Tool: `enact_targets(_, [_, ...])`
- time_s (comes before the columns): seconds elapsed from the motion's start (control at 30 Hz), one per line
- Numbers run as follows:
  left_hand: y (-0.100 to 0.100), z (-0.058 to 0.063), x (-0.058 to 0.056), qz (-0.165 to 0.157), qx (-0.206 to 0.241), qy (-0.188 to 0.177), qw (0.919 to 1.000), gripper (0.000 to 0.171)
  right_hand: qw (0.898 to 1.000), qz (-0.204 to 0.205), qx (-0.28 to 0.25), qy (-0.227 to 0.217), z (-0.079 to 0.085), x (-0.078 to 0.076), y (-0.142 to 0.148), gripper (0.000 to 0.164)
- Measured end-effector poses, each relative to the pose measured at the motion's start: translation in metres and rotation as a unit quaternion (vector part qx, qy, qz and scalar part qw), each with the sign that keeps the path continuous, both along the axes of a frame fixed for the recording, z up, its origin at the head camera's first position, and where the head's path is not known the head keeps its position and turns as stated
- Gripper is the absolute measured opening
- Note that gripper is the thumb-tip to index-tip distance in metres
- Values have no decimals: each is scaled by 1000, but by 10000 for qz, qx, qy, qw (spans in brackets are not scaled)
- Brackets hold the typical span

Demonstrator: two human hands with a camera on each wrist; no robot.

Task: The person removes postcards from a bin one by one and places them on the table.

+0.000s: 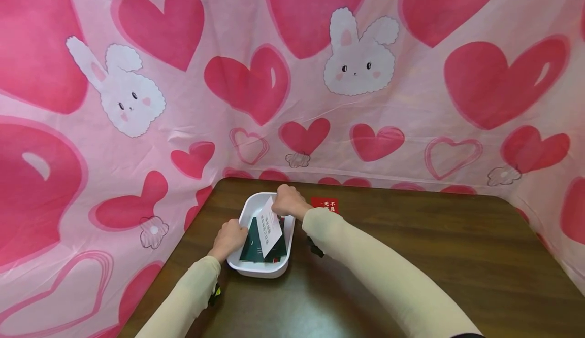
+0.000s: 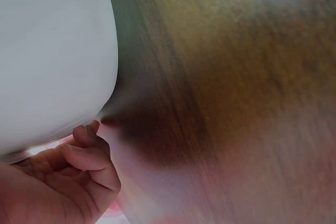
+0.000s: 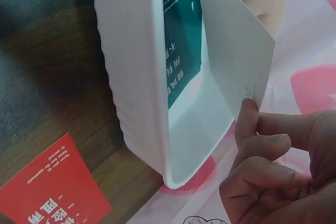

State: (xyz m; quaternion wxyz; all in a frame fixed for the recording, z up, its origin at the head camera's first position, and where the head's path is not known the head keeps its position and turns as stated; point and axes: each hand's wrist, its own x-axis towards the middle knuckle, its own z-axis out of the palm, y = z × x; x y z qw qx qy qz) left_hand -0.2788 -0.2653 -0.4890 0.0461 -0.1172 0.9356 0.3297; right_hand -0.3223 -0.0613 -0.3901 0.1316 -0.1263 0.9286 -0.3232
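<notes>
A white plastic tray (image 1: 267, 272) stands on the wooden table, with dark green cards (image 1: 250, 246) lying in it. At its left side my left hand (image 1: 230, 239) grips the rim, and the left wrist view shows curled fingers (image 2: 90, 150) against the outer wall. My right hand (image 1: 289, 202) is over the tray's far end. Between thumb and forefinger it pinches the corner of a white printed card (image 3: 239, 45), which is tilted up above the green cards. The card's lower end overlaps them in the head view.
A red card (image 1: 325, 204) with white lettering lies on the table (image 1: 411, 246), right of the tray and partly behind my right sleeve. A pink cloth (image 1: 311, 104) with hearts and rabbits hangs along the table's back and left sides.
</notes>
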Motion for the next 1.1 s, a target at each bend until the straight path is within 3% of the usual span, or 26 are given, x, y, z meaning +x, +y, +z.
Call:
enact_targets(0.2, [1, -1, 1, 4, 46, -29, 10000, 36, 9998, 2, -41, 178, -3, -5, 9, 37])
enact_targets(0.63, [0, -1, 1, 10, 4, 34, 10000, 35, 9983, -169, -456, 323, -1, -4, 24, 20])
enact_targets(0.83, [-1, -4, 4, -18, 33, 121, 9999, 33, 9966, -263, -476, 612, -1, -3, 31, 13])
enact_targets(1.1, [1, -1, 0, 23, 29, 131, 9999, 35, 9937, -460, -567, 850, -2, -9, 44, 15])
